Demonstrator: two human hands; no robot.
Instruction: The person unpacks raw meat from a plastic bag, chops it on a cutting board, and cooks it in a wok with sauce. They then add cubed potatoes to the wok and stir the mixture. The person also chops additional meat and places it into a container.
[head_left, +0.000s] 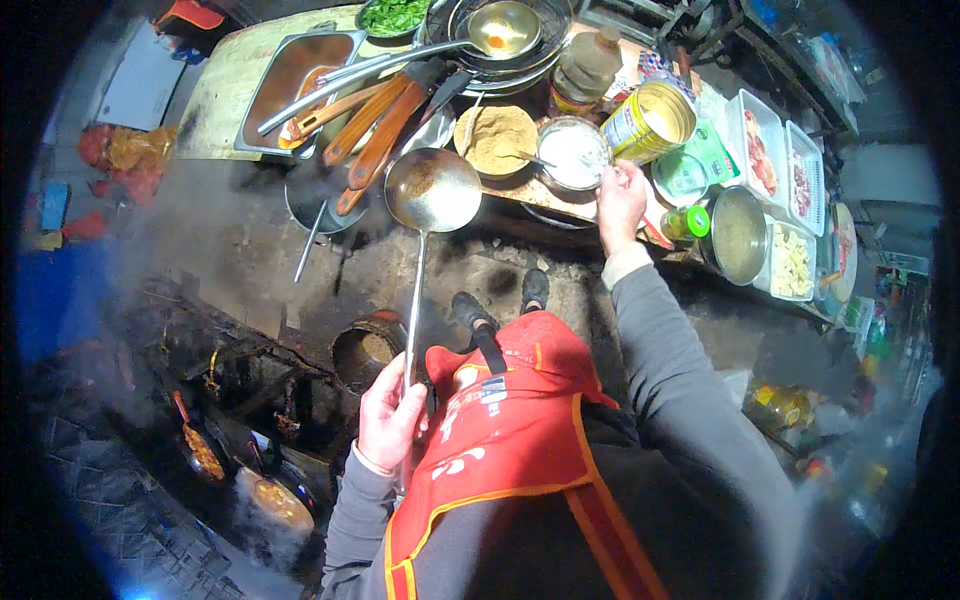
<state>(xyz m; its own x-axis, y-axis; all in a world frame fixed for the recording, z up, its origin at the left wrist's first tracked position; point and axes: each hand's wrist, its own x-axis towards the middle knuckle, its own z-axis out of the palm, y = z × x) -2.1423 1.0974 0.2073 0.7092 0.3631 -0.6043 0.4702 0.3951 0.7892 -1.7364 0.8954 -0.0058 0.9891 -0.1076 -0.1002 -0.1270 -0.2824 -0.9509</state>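
Observation:
My left hand (391, 414) is closed round the long handle of a steel ladle (433, 190), whose bowl lies near the table's front edge. At the rim of a bowl of white powder (573, 154) is my right hand (622, 196); a thin utensil seems to be at its fingertips, but the grip is unclear. Left of that bowl stands a bowl of tan powder (495, 140) with a spoon in it. A yellow tin (649, 120) and a clear bowl (679, 178) are to the right. Several wooden-handled utensils (386, 135) lie left of the ladle bowl.
A steel tray of brown liquid (298, 90) stands back left. At right are a green-lidded jar (685, 223), a steel pot (738, 235) and plastic tubs of meat (759, 150) and pale pieces (792, 262). Steaming pans (276, 502) sit lower left, near a bucket (369, 351) on the floor.

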